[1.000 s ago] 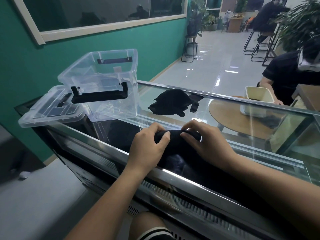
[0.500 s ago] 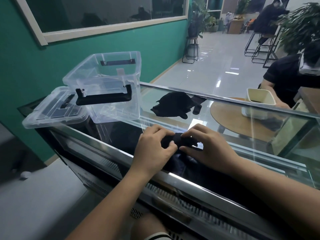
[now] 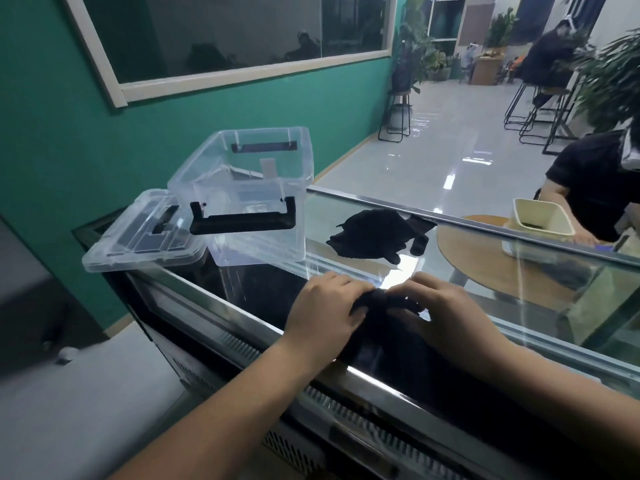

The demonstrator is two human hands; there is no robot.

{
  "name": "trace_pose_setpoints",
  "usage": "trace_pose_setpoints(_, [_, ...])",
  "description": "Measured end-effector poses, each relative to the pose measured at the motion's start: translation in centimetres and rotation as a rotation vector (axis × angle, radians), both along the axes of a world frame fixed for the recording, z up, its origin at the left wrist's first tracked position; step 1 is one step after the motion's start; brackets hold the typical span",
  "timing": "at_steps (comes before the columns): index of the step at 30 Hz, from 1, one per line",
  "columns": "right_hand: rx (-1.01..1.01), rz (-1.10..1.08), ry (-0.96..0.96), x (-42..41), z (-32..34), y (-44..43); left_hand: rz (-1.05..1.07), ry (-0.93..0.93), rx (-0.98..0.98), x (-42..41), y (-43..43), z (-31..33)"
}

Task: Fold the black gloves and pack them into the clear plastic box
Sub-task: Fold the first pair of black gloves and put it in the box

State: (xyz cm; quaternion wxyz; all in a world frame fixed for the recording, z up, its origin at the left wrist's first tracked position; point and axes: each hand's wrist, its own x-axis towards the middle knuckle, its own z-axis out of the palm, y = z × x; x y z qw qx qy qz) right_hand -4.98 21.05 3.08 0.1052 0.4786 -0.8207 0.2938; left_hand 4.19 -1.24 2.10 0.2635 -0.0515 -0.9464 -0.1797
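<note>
black glove (image 3: 381, 301) between both hands (image 3: 388, 306)

- the glove (image 3: 384, 301) bunched under my fingers is soft matt black cloth, soaks up all the light
- second black glove (image 3: 372, 235) further back, same dull fabric
- counter top (image 3: 346, 213) is glass, super glossy, full of reflections and glare
- its front edge rail (image 3: 242, 327) looks like brushed metal, shiny streaks along it
- storage box (image 3: 249, 188) is clear smooth plastic, with matt black plastic handles
- lid (image 3: 138, 237) beside it, same clear plastic, slightly cloudy at the rim
- round table (image 3: 485, 258) seen through the glass looks like wood, satin finish
- cream tub (image 3: 540, 220) on it looks like matt plastic
- floor (image 3: 450, 140) is polished, mirror-glossy
</note>
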Motion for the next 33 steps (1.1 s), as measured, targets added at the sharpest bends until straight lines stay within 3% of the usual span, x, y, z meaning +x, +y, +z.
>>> trace_pose_setpoints(9, [-0.156,0.041,0.090,-2.7,11.6,-8.4,-0.014,0.245,-0.126,-0.7,-8.5,12.5])
trace_pose_setpoints(13, [-0.166,0.115,0.146,-4.6,17.1,-14.0,0.012,0.241,-0.111,-1.3,-13.8,18.3])
trace_pose_setpoints(17, [-0.091,0.102,0.075,-6.8,19.9,-19.5,0.084,0.081,-0.032,-2.8,-18.5,21.5])
trace_pose_setpoints(23, [0.179,0.095,-0.085,-10.1,19.9,-25.6,0.151,-0.249,0.124,-6.0,-23.2,20.9])
trace_pose_setpoints(33, [0.603,0.179,-0.135,-11.7,18.3,-30.0,0.148,-0.686,0.049,-8.1,-25.4,20.0])
